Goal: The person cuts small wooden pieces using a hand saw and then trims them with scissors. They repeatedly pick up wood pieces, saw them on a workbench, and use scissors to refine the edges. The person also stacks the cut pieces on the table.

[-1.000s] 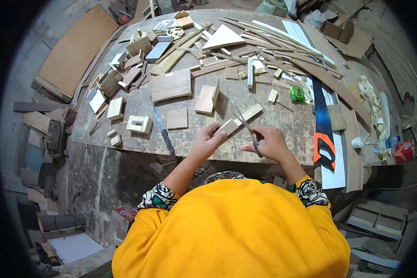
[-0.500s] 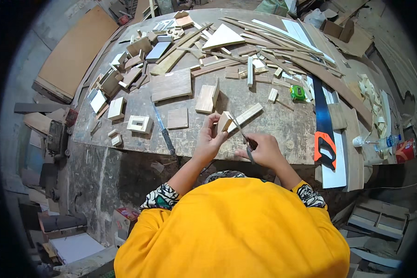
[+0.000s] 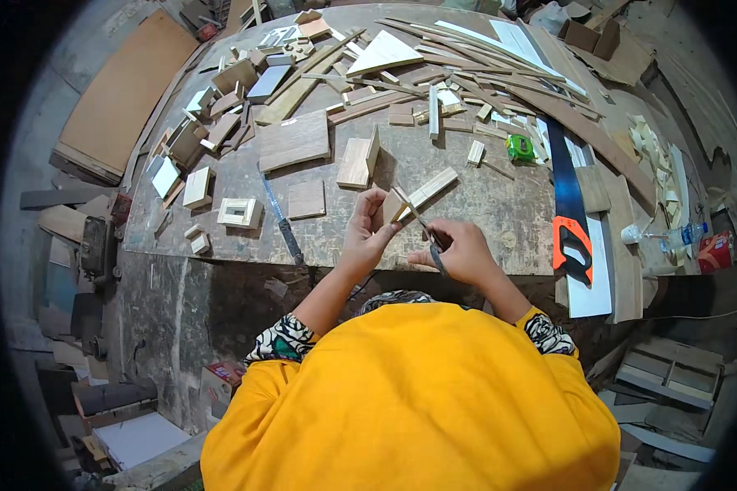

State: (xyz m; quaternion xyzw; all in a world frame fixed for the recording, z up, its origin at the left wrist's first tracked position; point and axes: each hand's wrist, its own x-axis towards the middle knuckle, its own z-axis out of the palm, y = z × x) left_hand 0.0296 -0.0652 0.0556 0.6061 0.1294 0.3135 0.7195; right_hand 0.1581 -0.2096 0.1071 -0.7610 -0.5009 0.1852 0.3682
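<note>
My left hand (image 3: 367, 237) is closed around a small wooden block (image 3: 394, 205), held just above the near edge of the workbench (image 3: 499, 237). In my right hand (image 3: 464, 252) is a pair of scissors (image 3: 424, 222) with dark handles. Their metal blade slants up to the left and lies against the block. A pale wooden strip (image 3: 431, 193) runs away to the right from behind the block; whether it is joined to it I cannot tell. Farther off stands an L-shaped wooden piece (image 3: 357, 162). Left of my left hand lies a flat square board (image 3: 306, 200).
A handsaw (image 3: 571, 237) with an orange handle lies at the right edge, near a green tape measure (image 3: 520, 148). To the left are a blue-bladed tool (image 3: 282, 225) and a framed wooden block (image 3: 240, 213). Several strips and offcuts cover the far side.
The view has shifted slightly, so the bench sits a little higher and farther left. The blade stays against the block, with only a small shift of my hands.
</note>
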